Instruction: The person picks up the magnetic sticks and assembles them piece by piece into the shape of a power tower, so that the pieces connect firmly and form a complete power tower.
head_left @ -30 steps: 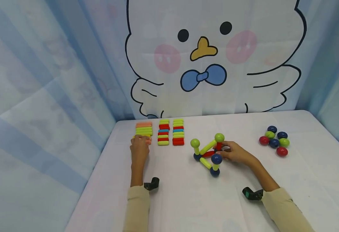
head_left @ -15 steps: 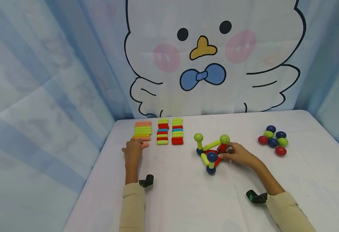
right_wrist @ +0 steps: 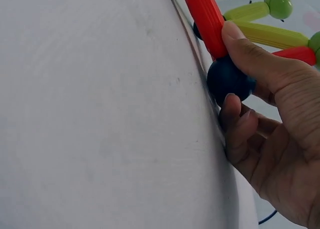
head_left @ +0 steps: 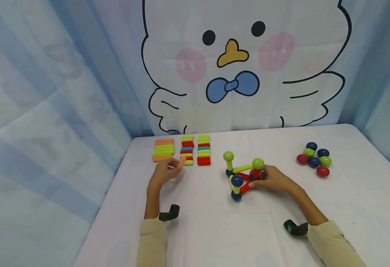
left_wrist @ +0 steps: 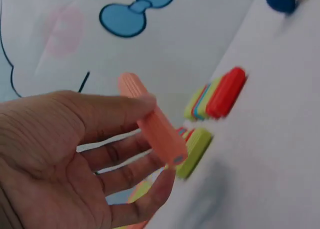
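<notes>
An orange-pink rod [left_wrist: 159,123] is pinched between the thumb and fingers of my left hand [head_left: 164,171], raised off the table near the front of the rod rows. In the left wrist view its end shows a small grey spot. My right hand [head_left: 275,178] grips the near right corner of a ball-and-rod frame, around a dark blue ball [right_wrist: 227,81] and a red rod [right_wrist: 206,21]. The frame has a triangular base of red and yellow-green rods. Upright rods at its corners carry a green ball [head_left: 258,163], another green ball [head_left: 228,156] and a dark blue ball [head_left: 237,181].
Behind the left hand lie rows of rods: an orange, green and yellow row [head_left: 164,148], a mixed row [head_left: 187,144] and another mixed row [head_left: 204,150]. Several loose balls [head_left: 314,162] lie at the right. A curtain with a cartoon chick [head_left: 235,92] hangs behind the table.
My left hand has lifted the orange-pink rod from the left row and moved it rightwards. My right hand has turned the frame, so its front corner sits further left.
</notes>
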`<state>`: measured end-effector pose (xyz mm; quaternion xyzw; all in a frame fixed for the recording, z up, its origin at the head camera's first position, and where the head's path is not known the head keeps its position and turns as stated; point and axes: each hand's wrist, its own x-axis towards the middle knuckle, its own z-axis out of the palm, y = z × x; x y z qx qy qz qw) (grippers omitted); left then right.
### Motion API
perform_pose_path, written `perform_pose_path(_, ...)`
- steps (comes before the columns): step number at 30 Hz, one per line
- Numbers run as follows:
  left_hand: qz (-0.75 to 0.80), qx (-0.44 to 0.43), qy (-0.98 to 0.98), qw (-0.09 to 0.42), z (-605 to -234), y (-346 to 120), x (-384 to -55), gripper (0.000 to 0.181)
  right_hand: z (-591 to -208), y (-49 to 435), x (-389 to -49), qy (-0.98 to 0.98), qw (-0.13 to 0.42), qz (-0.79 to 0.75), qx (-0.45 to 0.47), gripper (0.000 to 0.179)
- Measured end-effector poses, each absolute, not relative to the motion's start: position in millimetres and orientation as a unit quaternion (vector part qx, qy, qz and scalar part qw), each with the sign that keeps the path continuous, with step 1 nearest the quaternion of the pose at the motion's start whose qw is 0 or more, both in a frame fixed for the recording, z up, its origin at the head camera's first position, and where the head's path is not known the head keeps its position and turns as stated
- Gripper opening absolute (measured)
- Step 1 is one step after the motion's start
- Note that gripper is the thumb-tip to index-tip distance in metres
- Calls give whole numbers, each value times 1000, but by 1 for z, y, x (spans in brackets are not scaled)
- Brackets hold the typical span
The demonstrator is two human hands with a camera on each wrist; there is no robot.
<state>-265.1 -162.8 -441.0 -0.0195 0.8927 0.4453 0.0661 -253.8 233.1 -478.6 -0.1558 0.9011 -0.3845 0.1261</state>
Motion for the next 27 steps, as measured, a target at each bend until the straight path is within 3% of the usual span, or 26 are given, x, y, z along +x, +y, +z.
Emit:
perform_pose_path(7,589,53,791,160,-447,-101,-267,34,-477,226,-250,898,111,-383,-186,47)
perform_pose_path(14,599,82,780,163,-463,-72,-265,36,-479,216,-239,897,94,-379,-207,40)
perform_pose_path(27,580,113,787,179,-471,-56,-262,29,-476,203,-228,915,91,-339,-199,47)
